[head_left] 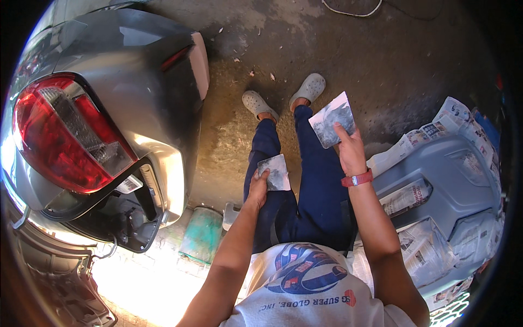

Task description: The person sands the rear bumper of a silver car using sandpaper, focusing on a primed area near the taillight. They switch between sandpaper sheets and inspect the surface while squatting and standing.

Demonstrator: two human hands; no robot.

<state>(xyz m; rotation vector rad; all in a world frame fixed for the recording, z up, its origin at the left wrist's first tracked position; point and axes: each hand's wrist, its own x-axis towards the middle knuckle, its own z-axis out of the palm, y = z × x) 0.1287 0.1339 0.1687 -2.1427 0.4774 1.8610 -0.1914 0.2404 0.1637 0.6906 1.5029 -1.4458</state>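
Observation:
My left hand [257, 189] is closed round the edge of a small flat square piece [274, 173], pale with grey smears, in front of my thighs. A larger flat piece [333, 117], pale pink at its edges and smeared dark grey in the middle, is pinched in my right hand [351, 150], with the thumb on top. This one is farther forward and tilted, beside my right leg. The two pieces are apart; what they are made of I cannot tell. Nearest to my right forearm lies a grey moulded car panel [452, 180], apparently a bumper.
On the left stands a grey car with a red taillight [65, 133] and an open tailgate area. A green-smeared container [201, 234] sits behind it. Newspaper [422, 139] lies around the grey panel. Small scraps and a pale cable [354, 13] lie on the concrete floor [403, 71].

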